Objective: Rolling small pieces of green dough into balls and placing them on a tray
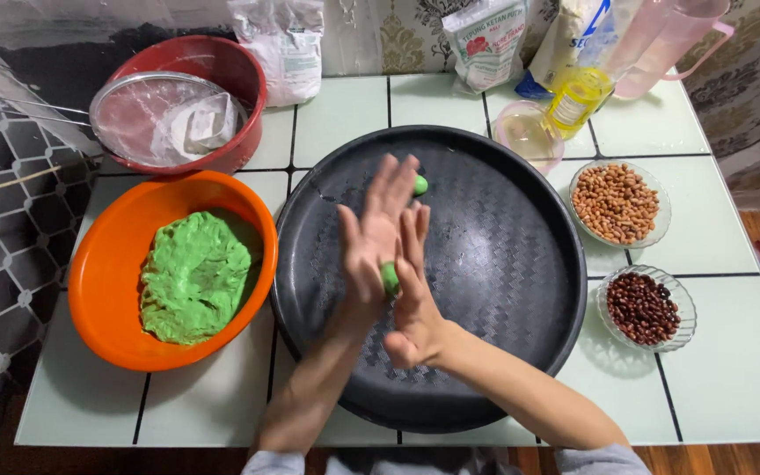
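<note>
Palms' grip on green dough piece (pixel 390 277)

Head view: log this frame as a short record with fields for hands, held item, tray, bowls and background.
hands: left hand and right hand pressed palm to palm
held item: small green dough piece between the palms
tray: round black textured tray with one small green dough ball on it
bowls: orange plastic bowl of green dough mass; two glass bowls, light peanuts, dark beans
background: red basin, flour bags, oil bottle
</note>
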